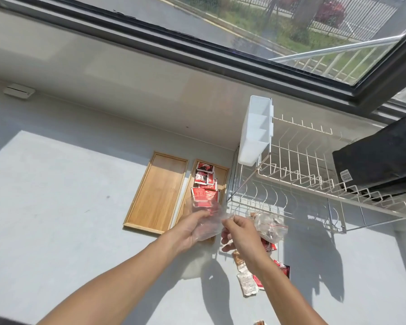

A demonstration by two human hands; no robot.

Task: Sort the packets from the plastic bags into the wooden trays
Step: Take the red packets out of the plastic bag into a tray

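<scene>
Two wooden trays lie side by side on the grey counter. The left tray [158, 192] is bare. The right tray [223, 177] holds several red packets [204, 181]. Over its near end, my left hand [190, 228] and my right hand [240, 233] both grip a clear plastic bag [209, 221], one at each side. A second clear zip bag [271, 227] with contents lies just right of my right hand. Loose red, white and brown packets [249, 277] lie on the counter beneath my right forearm.
A white wire dish rack [302, 184] with a white plastic cutlery holder [256, 130] stands to the right of the trays. A black object [382, 156] rests on the rack's far right. A window runs along the back.
</scene>
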